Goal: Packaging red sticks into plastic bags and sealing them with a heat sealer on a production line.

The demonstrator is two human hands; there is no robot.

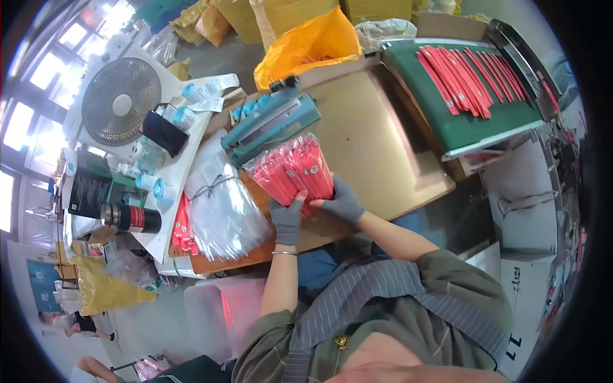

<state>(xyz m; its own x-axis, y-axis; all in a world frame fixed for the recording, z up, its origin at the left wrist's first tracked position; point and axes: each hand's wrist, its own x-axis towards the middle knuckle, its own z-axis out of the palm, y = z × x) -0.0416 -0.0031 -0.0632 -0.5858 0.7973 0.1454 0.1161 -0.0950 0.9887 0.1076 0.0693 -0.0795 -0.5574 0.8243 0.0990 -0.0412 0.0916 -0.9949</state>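
I see a brown worktop [377, 134] carrying a teal heat sealer [271, 124] near its far-left edge. Just in front of that lies a clear bag of red strips [294, 169], and to its left a heap of clear plastic bags [223, 210] beside loose red strips [181, 230].

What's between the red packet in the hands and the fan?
In the head view, the teal heat sealer lies between the red packet and the fan, along with a dark pouch and small blue-capped bottles.
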